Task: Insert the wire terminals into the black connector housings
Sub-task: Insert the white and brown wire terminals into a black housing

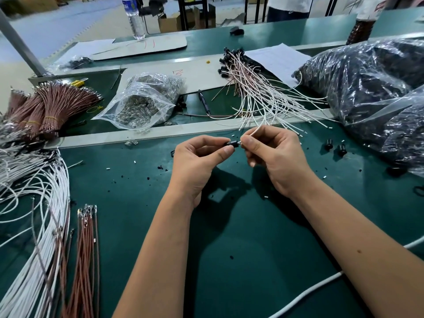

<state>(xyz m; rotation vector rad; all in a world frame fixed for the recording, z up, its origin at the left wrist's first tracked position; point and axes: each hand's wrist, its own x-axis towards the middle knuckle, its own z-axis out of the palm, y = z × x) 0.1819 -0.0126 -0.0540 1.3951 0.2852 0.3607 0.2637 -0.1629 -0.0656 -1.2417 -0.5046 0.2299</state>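
Two hands meet above the green desk: the left hand pinches a black connector housing while the right hand pinches a white wire at its open end. Insertion looks underway; next, a straight push until seated. Fingertips hide the terminal, so depth is unclear.

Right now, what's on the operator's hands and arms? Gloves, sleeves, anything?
Nothing worn that shows. The left hand and right hand are bare, no gloves or finger cots. Both forearms are bare to the bottom edge of the frame, no sleeves in view. No watch, wrist strap, rings or cables on either; nails short and unpainted.
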